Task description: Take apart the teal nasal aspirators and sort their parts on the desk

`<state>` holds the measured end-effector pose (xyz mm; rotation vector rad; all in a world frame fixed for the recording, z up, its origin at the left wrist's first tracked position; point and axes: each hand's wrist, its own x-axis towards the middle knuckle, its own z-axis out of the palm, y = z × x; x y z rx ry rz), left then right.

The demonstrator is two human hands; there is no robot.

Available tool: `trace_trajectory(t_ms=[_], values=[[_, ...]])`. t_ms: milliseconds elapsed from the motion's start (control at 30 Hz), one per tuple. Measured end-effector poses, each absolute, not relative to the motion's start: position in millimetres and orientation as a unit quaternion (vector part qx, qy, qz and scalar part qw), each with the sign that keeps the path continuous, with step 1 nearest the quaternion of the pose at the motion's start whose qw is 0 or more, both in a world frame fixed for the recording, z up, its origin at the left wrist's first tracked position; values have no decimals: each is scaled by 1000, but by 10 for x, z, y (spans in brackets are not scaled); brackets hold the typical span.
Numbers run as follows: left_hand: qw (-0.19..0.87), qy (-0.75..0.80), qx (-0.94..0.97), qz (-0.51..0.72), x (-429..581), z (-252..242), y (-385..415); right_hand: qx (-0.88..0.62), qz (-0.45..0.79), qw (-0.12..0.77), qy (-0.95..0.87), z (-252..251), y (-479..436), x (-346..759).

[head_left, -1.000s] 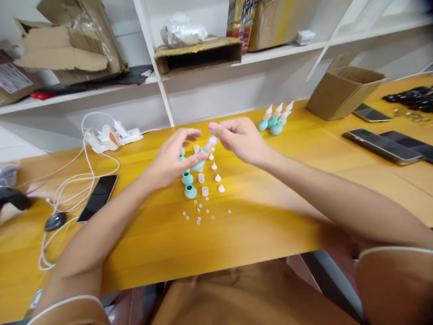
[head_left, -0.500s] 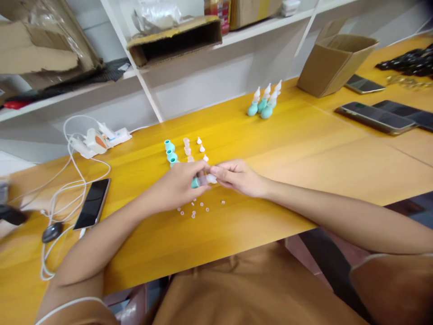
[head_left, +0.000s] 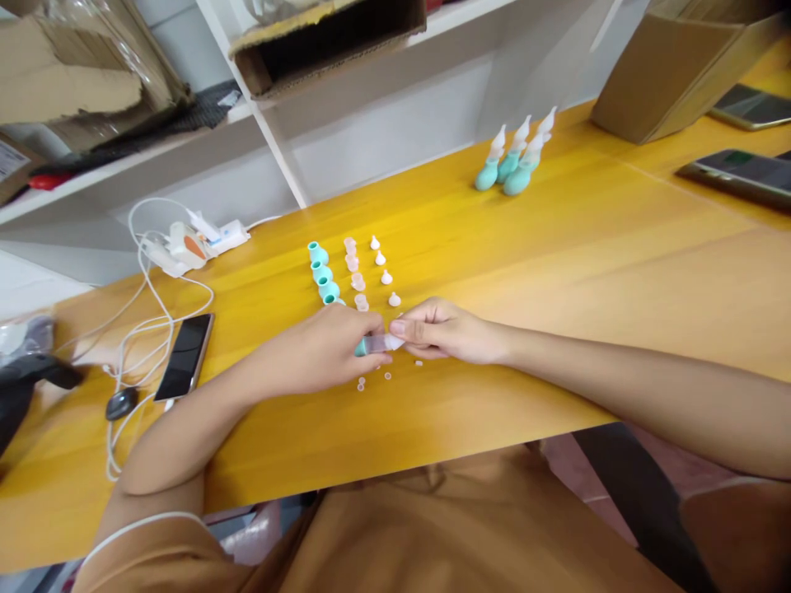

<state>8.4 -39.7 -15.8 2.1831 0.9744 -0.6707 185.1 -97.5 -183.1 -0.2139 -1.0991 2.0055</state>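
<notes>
My left hand [head_left: 327, 342] is wrapped round a bulb nasal aspirator [head_left: 376, 343] with a teal bulb, a clear middle tube and a white tip. The bulb lies mostly hidden under the palm. From the right, my right hand [head_left: 448, 329] pinches the white tip between thumb and fingers. Beyond the hands stand three rows of parts: teal bulbs [head_left: 321, 272], clear pinkish tubes [head_left: 352, 262] and white nozzle tips [head_left: 380, 258]. Several tiny clear rings [head_left: 362, 381] are scattered on the table just below my left hand.
Several assembled aspirators [head_left: 517, 171] stand at the back of the yellow table [head_left: 470, 403]. A cardboard box [head_left: 671, 78] and phones [head_left: 741, 177] are at the right. Leftward lie another phone [head_left: 184, 356], white cables and a power strip [head_left: 231, 239]. Shelves with cartons [head_left: 321, 53] rise behind.
The view has shifted, so the table's contents sit differently in frame. Both hands remain on the aspirator, and its clear tube and the fourth items in the part rows show more plainly.
</notes>
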Motion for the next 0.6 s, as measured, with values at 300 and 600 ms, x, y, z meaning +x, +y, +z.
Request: trace_trajectory(t_ms=[300, 600], values=[[276, 342, 855, -274, 68, -47, -520, -125, 793, 399, -443, -1872, -767, 2225], [270, 348, 865, -240, 54, -195, -444, -303, 690, 461, -469, -2039, -528, 2257]])
